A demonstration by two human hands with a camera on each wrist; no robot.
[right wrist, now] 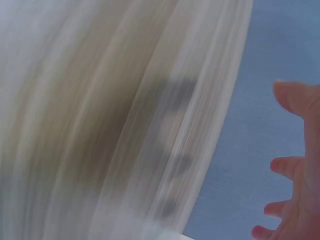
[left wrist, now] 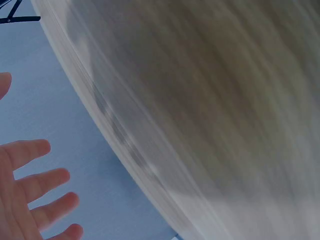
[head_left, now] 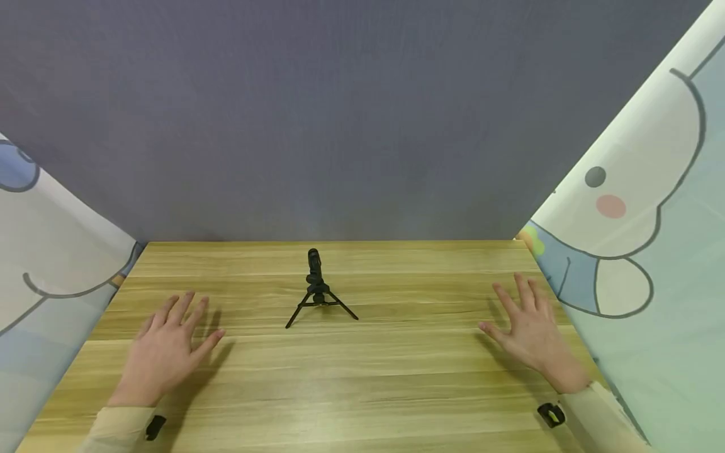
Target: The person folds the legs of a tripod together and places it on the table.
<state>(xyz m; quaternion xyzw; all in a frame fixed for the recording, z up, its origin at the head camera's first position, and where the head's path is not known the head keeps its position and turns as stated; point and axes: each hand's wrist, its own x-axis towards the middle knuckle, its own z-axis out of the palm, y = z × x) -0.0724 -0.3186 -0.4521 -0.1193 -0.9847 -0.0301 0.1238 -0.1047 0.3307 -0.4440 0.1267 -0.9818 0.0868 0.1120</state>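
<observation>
A small black tripod stands on the wooden table, left of its middle and toward the back, with its legs spread and a black upright part on top. To its left, the left hand hovers over the table with fingers spread, holding nothing. Off to the right, the right hand is likewise spread and empty, its shadow falling on the wood. In the left wrist view, one end of the tripod shows at the top left corner, apart from the fingertips.
A plain grey panel rises behind the table's back edge. Cloth with cartoon figures hangs at the left and at the right. Each wrist bears a black band, the right one with a greenish spot.
</observation>
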